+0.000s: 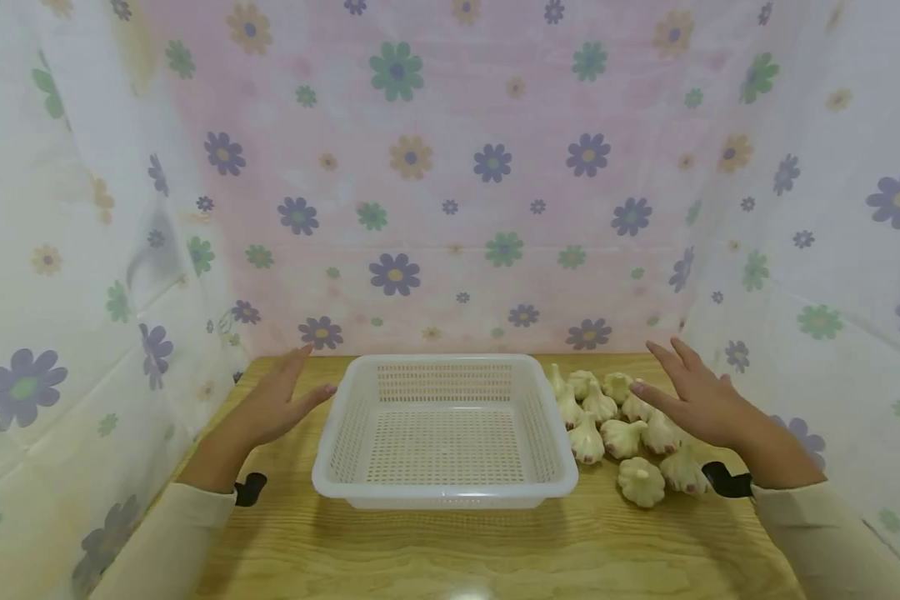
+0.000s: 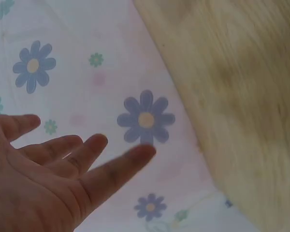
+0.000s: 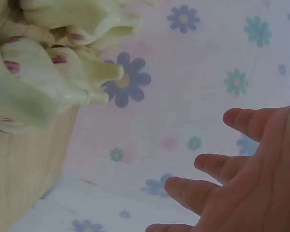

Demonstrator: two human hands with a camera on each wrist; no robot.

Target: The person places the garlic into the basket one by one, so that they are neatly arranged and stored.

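A white plastic basket (image 1: 444,490) with slotted walls and a grid floor stands on the wooden table, nothing inside it. To its right lies a pile of several garlic bulbs (image 1: 641,482), pale with purplish marks; some show large in the right wrist view as garlic (image 3: 34,82). My left hand (image 1: 273,406) hovers left of the basket, fingers spread and holding nothing; in the left wrist view the palm of the hand (image 2: 53,183) shows. Above the right side of the garlic, my right hand (image 1: 701,404) is held with fingers extended, also holding nothing.
The wooden table (image 1: 450,554) reaches toward me in front of the basket. Flowered cloth (image 1: 450,183) hangs behind it and along both sides. A black strap (image 1: 726,481) sits at my right wrist, another black strap (image 1: 251,489) at the left.
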